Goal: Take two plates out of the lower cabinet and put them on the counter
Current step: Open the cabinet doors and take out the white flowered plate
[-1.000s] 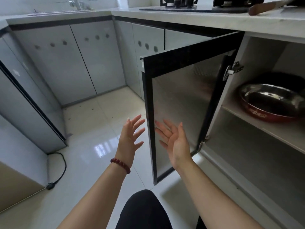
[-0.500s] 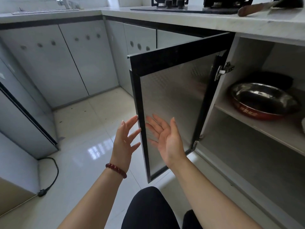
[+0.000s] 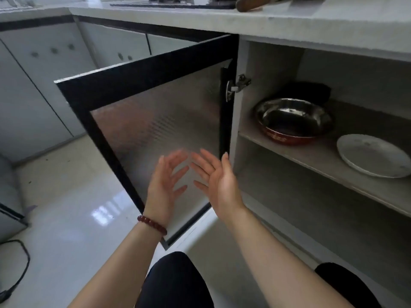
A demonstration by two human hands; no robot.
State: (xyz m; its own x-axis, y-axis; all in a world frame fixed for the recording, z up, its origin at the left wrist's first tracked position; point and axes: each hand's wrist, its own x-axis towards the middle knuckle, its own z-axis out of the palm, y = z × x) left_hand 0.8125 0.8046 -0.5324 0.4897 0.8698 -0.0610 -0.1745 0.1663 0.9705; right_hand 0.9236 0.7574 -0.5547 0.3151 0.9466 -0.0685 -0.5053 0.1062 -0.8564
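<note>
A white plate [image 3: 373, 155] lies on the shelf [image 3: 311, 158] of the lower cabinet, at the right edge of the view; it looks like a stack, but I cannot tell how many. The cabinet door [image 3: 155, 121], black-framed with frosted glass, stands swung wide. My left hand [image 3: 163, 185], with a red bead bracelet on the wrist, and my right hand [image 3: 216, 177] hover side by side in front of the door, fingers spread, holding nothing. Both are well left of the plate. The pale counter [image 3: 289, 21] runs above the cabinet.
A steel bowl with a red outside [image 3: 293, 121] sits on the shelf left of the plate, with a dark pan [image 3: 311, 90] behind it. A stove top [image 3: 173, 4] and a wooden handle [image 3: 253, 3] lie on the counter. A black cable [image 3: 20, 270] trails on the floor.
The view has swung right, bringing the white plate into sight on the shelf. Both hands have drifted closer together in front of the door and stay empty.
</note>
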